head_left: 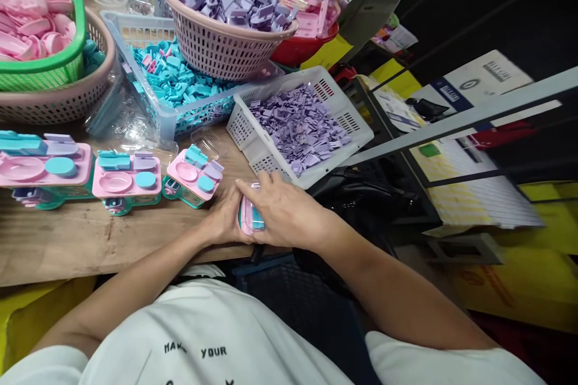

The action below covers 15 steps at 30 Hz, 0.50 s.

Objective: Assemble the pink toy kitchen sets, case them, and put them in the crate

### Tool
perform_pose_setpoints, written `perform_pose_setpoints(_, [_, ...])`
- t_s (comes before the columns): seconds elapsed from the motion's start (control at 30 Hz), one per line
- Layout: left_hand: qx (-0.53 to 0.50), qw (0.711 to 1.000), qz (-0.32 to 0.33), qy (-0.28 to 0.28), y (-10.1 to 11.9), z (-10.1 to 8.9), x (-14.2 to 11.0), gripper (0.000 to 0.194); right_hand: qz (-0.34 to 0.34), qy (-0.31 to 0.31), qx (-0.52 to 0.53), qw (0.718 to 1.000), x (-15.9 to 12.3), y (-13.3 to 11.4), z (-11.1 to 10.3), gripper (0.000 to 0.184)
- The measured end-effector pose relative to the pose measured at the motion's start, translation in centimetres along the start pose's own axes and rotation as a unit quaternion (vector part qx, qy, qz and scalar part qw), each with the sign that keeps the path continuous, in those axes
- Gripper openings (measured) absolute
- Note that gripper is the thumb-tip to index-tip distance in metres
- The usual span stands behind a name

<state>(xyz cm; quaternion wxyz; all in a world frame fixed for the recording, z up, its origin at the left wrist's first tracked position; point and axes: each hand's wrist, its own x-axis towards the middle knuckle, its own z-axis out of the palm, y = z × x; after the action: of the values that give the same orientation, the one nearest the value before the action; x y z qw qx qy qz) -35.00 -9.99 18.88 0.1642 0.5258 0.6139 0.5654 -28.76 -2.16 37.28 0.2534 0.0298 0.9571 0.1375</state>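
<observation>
Between my two hands, at the table's front edge, is a small pink and teal plastic toy [246,216] with a clear plastic cover over it. My left hand [224,215] grips its left side. Over the top and right side, my right hand [285,207] is closed around it, hiding much of the toy. Just left of my hands stands a similar pink-topped toy [194,175] with teal and purple pieces on it. Two more such toys, a middle one [127,182] and a far-left one [45,167], line up along the wooden table [135,243].
Behind the toys are a blue basket [180,123] of teal parts, a pink basket [226,45] of purple parts, and a green basket [54,69] of pink parts. A white basket [271,159] of small purple pieces stands beyond my right hand. A metal bar [469,117] crosses the right side.
</observation>
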Motion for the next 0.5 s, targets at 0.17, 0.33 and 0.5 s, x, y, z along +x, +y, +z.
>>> perform_pose_setpoints(0.17, [-0.009, 1.000, 0.003, -0.010, -0.1, -0.1, 0.2, 0.119, -0.028, 0.072, 0.109, 0.991, -0.9, 2.6, 4.2, 0.102])
perform_pose_setpoints(0.33, [-0.018, 1.000, 0.019, 0.004, -0.4, -0.1, 0.1, 0.122, -0.060, 0.156, 0.199, 0.966, -1.0, 3.5, 7.5, 0.100])
perform_pose_setpoints(0.5, [-0.021, 1.000, 0.009, -0.011, -0.2, -0.7, 0.3, 0.122, -0.065, 0.227, 0.276, 0.932, -0.3, 3.6, 8.5, 0.105])
